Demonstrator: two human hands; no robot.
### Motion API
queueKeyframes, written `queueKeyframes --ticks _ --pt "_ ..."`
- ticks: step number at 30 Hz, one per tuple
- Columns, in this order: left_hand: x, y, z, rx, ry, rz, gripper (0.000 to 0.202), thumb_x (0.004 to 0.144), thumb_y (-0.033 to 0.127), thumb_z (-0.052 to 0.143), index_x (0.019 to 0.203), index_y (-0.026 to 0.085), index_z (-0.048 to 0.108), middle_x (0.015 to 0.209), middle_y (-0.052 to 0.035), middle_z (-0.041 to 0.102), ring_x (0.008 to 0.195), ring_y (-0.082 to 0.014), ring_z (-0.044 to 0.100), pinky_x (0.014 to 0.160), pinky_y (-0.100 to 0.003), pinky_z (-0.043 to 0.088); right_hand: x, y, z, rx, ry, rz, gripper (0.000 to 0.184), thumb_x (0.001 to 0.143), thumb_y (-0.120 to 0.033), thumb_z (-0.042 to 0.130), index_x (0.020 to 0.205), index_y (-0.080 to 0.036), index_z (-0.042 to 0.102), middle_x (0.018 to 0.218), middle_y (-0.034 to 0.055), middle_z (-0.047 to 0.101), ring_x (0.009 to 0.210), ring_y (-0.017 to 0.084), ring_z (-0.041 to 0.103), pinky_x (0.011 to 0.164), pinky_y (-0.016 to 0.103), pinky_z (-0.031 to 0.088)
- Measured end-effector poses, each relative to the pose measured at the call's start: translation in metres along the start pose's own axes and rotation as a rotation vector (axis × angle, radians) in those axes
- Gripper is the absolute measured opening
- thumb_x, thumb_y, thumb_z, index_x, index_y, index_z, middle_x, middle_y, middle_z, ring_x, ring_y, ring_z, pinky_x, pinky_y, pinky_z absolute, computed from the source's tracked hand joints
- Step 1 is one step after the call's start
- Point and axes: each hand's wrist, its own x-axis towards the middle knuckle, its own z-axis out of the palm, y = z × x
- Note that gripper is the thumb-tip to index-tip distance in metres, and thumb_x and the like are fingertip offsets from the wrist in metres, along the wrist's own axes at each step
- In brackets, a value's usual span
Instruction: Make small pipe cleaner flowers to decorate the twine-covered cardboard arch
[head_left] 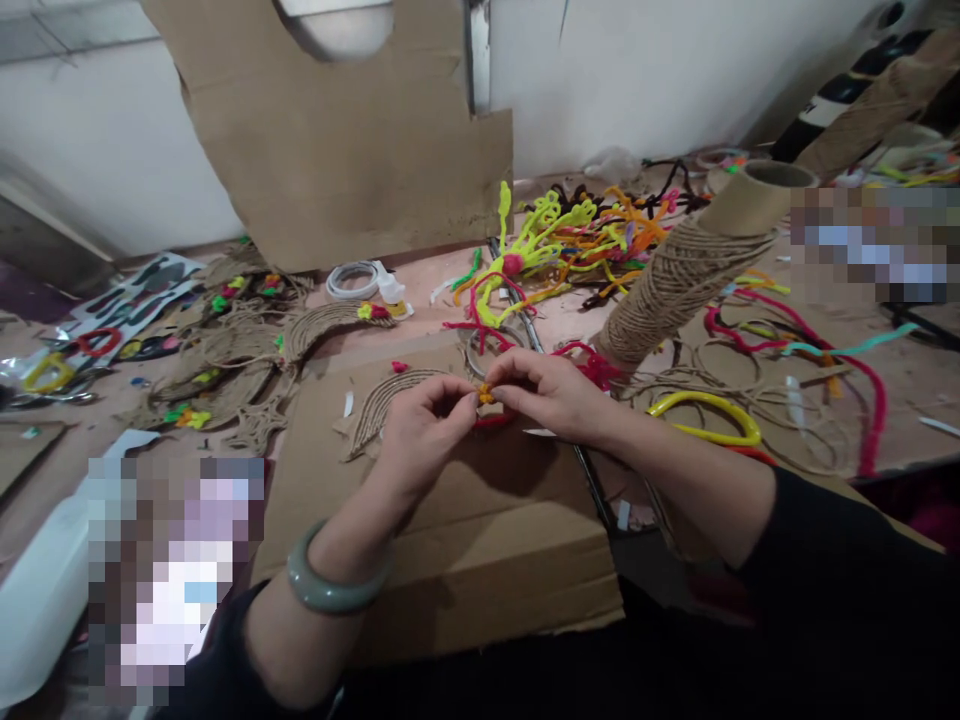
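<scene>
My left hand (420, 430) and my right hand (544, 395) meet above the cardboard sheet (442, 540), fingers pinched from both sides on a small orange piece of fuzzy pipe cleaner (486, 393). It looks curled, like a small flower, though the fingertips partly cover it. Behind my left hand lies an arch of coiled twine (382, 405), partly hidden, with a small red fuzzy piece (401, 367) just past its top. A pointed blade (551, 434) shows under my right wrist.
A cone of twine (664, 290) stands tilted at right. Bright pipe cleaners (555, 230) lie heaped behind my hands. At left are twine shapes with coloured flowers (191, 415) and a curved twine piece (322, 330). A white bottle (391, 290) and a yellow loop handle (709, 405) lie nearby.
</scene>
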Motion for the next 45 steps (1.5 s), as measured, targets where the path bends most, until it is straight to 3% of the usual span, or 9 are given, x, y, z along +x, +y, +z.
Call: queueKeyframes --ticks 5,9,21,27,30,33,37,42,45 --pt "-0.0022 -0.0017 0.0012 0.138 0.103 0.136 0.007 0.073 0.021 0.06 0.071 0.017 0.065 0.064 -0.0007 0.066 0.057 -0.011 0.058 0.059 -0.023 0.047 -0.0014 -0.0039 0.0004 -0.012 0.022 0.124 0.021 0.079 -0.035 0.053 0.073 -0.015 0.055 0.062 -0.0021 0.052 0.056 0.009 0.046 0.052 0.022 0.035" --pt "-0.0045 -0.003 0.0029 0.183 0.104 0.201 0.007 0.074 0.019 0.058 0.072 0.018 0.065 0.065 0.0 0.067 0.058 -0.0108 0.058 0.061 -0.023 0.047 -0.0016 -0.0032 0.0026 0.006 -0.005 0.152 0.021 0.08 -0.033 0.051 0.076 -0.014 0.06 0.063 -0.0009 0.056 0.056 0.01 0.049 0.052 0.022 0.035" --pt "0.0011 -0.0025 0.0025 -0.192 -0.008 -0.088 0.011 0.072 0.026 0.061 0.07 0.016 0.062 0.058 0.0003 0.062 0.052 -0.0093 0.054 0.052 -0.021 0.045 -0.0018 -0.0037 0.0048 0.123 -0.007 0.255 0.018 0.078 -0.031 0.05 0.077 -0.015 0.058 0.056 -0.0019 0.054 0.047 0.008 0.048 0.045 0.02 0.036" --pt "-0.0024 -0.0055 0.0038 -0.007 0.07 0.115 0.012 0.072 0.023 0.064 0.082 0.017 0.062 0.074 -0.0013 0.066 0.062 -0.0102 0.059 0.061 -0.022 0.049 -0.0015 -0.0044 0.0041 0.169 0.034 0.284 0.019 0.076 -0.032 0.051 0.068 -0.016 0.054 0.052 -0.0037 0.05 0.045 0.007 0.043 0.043 0.02 0.033" --pt "-0.0034 -0.0056 0.0042 0.074 0.062 0.226 0.014 0.073 0.018 0.063 0.086 0.018 0.062 0.08 -0.0021 0.068 0.067 -0.0104 0.061 0.067 -0.023 0.05 -0.0019 -0.003 0.0043 0.13 0.026 0.261 0.017 0.076 -0.03 0.052 0.068 -0.015 0.054 0.053 -0.0037 0.05 0.046 0.007 0.043 0.043 0.02 0.032" --pt "-0.0031 -0.0053 0.0032 0.113 0.041 0.251 0.01 0.074 0.016 0.06 0.084 0.018 0.063 0.078 -0.002 0.068 0.067 -0.0105 0.062 0.068 -0.023 0.051 -0.0025 -0.0024 0.0038 0.101 -0.005 0.252 0.016 0.076 -0.03 0.052 0.07 -0.015 0.056 0.054 -0.0029 0.052 0.047 0.007 0.046 0.045 0.019 0.034" --pt "-0.0012 -0.005 0.0022 0.065 0.038 0.21 0.009 0.072 0.015 0.06 0.08 0.016 0.064 0.073 -0.0007 0.068 0.063 -0.0099 0.061 0.063 -0.022 0.05 -0.0025 -0.0046 0.0039 0.085 -0.021 0.234 0.013 0.075 -0.026 0.051 0.069 -0.015 0.056 0.055 -0.0032 0.052 0.047 0.007 0.046 0.046 0.019 0.036" --pt "0.0021 -0.0042 0.0043 -0.158 0.029 0.023 0.007 0.068 0.017 0.062 0.075 0.015 0.062 0.063 0.0008 0.064 0.055 -0.0089 0.058 0.053 -0.02 0.048 -0.0028 -0.0052 0.0058 0.099 -0.034 0.235 0.012 0.075 -0.025 0.05 0.071 -0.016 0.055 0.056 -0.0032 0.053 0.047 0.007 0.048 0.046 0.019 0.037" --pt "0.0028 -0.0042 0.0047 -0.234 0.026 -0.03 0.01 0.067 0.02 0.064 0.076 0.015 0.061 0.063 0.0009 0.063 0.056 -0.009 0.058 0.054 -0.021 0.048 -0.0034 -0.0038 0.0055 0.101 -0.033 0.276 0.015 0.076 -0.029 0.05 0.073 -0.016 0.056 0.056 -0.0024 0.054 0.048 0.008 0.049 0.045 0.02 0.037"
